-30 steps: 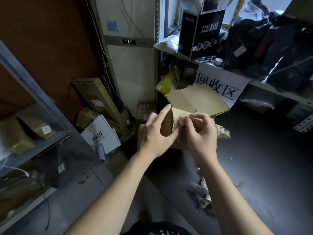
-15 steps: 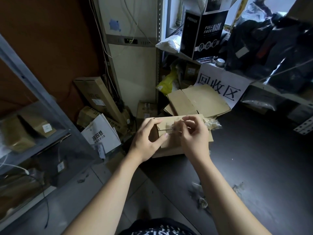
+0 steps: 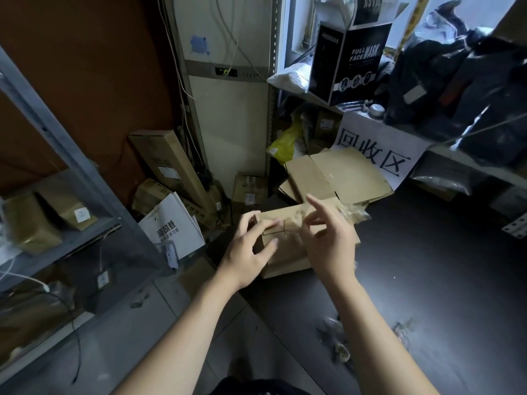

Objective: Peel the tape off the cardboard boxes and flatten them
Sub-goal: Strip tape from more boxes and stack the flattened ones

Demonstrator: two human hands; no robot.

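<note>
cardboard box [image 3: 288,252] on the dark table [image 3: 427,266], between two hands
the left hand [image 3: 245,252] grips the box's left end, fingers curled over the top edge, thumb on the front. the right hand [image 3: 330,243] hovers over the top, fingers loosely spread; whether it pinches any tape i cannot tell. crumpled tape [image 3: 353,213] lies just beside the box, flattened boxes [image 3: 342,175] behind it.

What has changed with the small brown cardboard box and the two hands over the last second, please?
The small brown cardboard box was lowered from a tilted hold to lie flat on the dark table. The right hand left its pinch at the top seam and lifted, fingers spread. The left hand kept gripping the box's left end; the flattened cardboard stack behind stayed put.
</note>
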